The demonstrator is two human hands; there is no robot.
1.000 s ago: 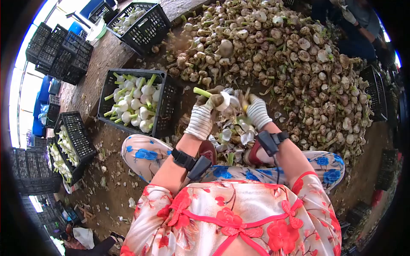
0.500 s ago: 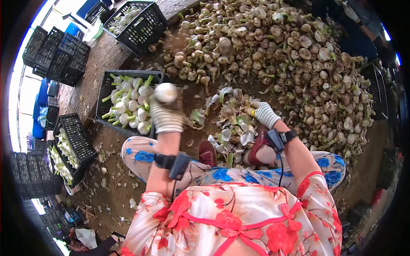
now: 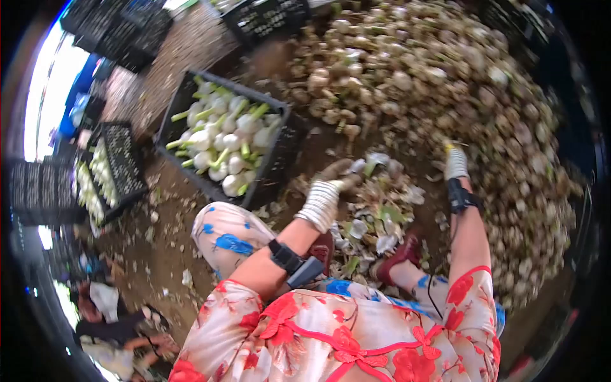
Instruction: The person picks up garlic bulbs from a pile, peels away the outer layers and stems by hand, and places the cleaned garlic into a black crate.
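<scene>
My left hand point(image 3: 323, 198), in a white-banded work glove with a soiled front, reaches over a heap of loose garlic skins point(image 3: 382, 210) between my shoes. Its fingers are stretched out and apart, the tips right at some pale skins. To the right, my gloved right hand point(image 3: 456, 164) is at the near edge of a big pile of untrimmed garlic point(image 3: 439, 83). A small yellow thing point(image 3: 449, 147) shows at its fingers, which are closed and blurred; I cannot tell what it is. On the left, a black crate point(image 3: 267, 181) holds peeled white garlic bulbs point(image 3: 226, 137) with green stems.
Another black crate with trimmed garlic point(image 3: 121, 165) stands farther left, and stacked black crates point(image 3: 118, 32) are at the upper left. One more crate point(image 3: 267, 19) is at the top. Another person's arm point(image 3: 149, 342) shows at lower left. Scraps litter the dirt floor.
My left hand held a white garlic bulb at the crate's edge; now, without it, the hand is over the skins. My right hand has moved from the skins to the pile. The view has turned.
</scene>
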